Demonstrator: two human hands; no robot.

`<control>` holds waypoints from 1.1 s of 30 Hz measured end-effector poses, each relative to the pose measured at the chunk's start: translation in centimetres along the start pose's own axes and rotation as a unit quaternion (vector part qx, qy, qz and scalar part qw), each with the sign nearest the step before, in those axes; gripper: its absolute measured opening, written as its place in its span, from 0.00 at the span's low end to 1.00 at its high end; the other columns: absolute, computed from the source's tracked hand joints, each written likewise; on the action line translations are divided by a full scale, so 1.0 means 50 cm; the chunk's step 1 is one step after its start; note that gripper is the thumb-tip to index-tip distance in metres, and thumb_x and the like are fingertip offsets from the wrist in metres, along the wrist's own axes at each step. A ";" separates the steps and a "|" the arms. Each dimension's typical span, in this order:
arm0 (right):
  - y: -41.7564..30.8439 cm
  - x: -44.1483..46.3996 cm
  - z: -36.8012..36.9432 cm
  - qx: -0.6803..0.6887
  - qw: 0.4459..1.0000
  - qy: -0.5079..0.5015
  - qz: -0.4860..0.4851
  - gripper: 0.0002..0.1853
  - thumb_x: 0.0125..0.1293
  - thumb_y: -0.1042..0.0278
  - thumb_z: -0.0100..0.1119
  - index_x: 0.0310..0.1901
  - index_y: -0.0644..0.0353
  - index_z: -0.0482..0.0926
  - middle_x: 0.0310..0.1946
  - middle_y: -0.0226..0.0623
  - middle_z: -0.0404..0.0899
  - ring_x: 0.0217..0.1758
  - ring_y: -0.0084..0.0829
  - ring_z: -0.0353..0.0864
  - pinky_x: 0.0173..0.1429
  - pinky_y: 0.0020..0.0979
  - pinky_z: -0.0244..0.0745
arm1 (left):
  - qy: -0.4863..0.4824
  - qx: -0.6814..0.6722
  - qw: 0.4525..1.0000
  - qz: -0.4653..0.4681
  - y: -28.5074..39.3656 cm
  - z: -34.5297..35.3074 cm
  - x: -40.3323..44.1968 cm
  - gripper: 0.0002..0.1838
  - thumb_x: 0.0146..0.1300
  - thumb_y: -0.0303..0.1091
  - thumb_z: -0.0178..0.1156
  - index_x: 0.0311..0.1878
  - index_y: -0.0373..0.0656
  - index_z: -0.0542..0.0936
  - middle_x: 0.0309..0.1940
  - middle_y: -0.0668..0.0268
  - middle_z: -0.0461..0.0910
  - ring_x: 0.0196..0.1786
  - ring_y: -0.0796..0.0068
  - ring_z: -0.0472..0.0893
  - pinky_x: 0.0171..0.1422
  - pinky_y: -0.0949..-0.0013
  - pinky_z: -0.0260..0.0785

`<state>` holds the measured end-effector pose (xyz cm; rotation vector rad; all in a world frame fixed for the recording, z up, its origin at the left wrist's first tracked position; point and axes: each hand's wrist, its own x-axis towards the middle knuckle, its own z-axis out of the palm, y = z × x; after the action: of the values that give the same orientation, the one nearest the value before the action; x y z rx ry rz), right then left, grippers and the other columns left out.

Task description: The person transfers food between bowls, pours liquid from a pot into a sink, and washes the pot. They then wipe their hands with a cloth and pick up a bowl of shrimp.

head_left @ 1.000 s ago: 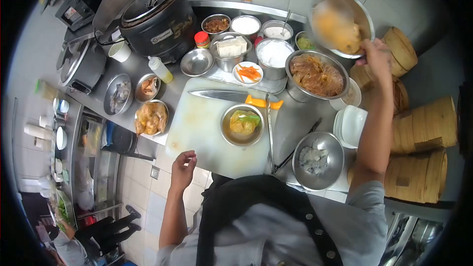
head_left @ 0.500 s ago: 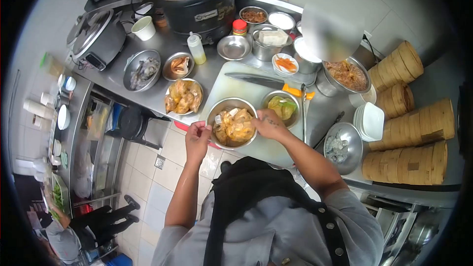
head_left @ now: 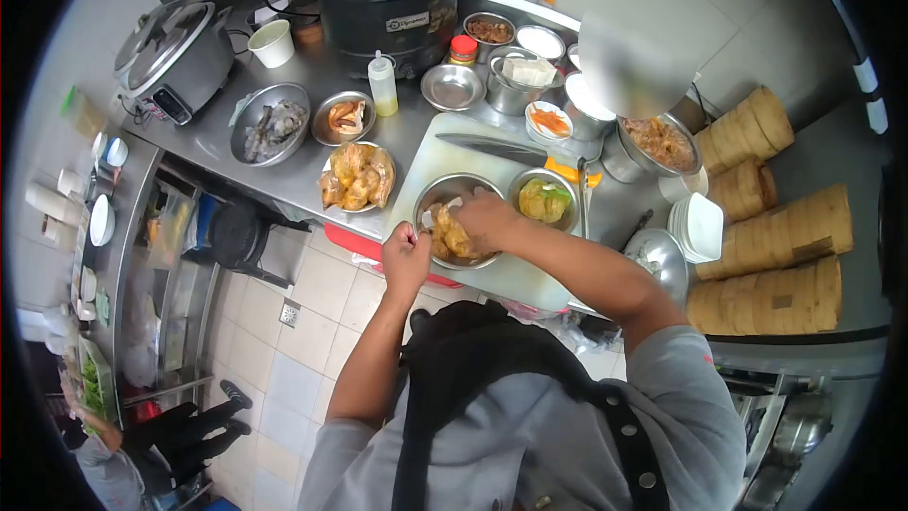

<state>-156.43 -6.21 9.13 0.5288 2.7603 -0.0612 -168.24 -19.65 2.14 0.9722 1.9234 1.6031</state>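
Note:
A round metal bowl point(head_left: 416, 211) with yellow-brown meat pieces point(head_left: 446, 238) stands on the near part of the white cutting board point(head_left: 416, 166). My left hand point(head_left: 405, 257) is closed on the bowl's left rim, thumb uppermost. Inside the bowl, my right hand point(head_left: 487, 220) reaches in from the right, its fingers curled down among the meat; the fingertips are partly hidden. Small white pieces point(head_left: 430, 219) show beside them. Just right of this bowl is a metal bowl of yellow-green leaves point(head_left: 544, 200). A large knife point(head_left: 492, 145) with an orange handle lies across the board's far side.
Left of the board stand a bowl of similar meat point(head_left: 357, 178), a squeeze bottle point(head_left: 382, 85) and a bowl of grey seafood point(head_left: 274, 123). Bamboo steamers point(head_left: 771, 237) and stacked white dishes point(head_left: 696, 227) line the right. A black cooker point(head_left: 388, 9) stands behind. Another person point(head_left: 142, 449) is at lower left.
My right hand has left the bowl's right rim and moved into the bowl among the meat. My left hand stays at the left rim. The camera view has shifted slightly.

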 end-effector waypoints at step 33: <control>-0.040 0.015 0.063 0.114 0.989 0.045 0.087 0.19 0.53 0.69 0.61 0.47 0.66 0.75 0.48 0.57 0.77 0.52 0.43 0.80 0.50 0.39 0.77 | 0.026 -0.056 0.997 -0.036 -0.015 0.023 0.008 0.12 0.55 0.26 0.55 0.21 0.40 0.62 0.15 0.72 0.60 0.22 0.83 0.59 0.25 0.71 0.52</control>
<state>-156.83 -8.13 5.86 0.8484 2.7973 -0.3232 -167.82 -18.65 1.20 0.8149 1.8576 1.6899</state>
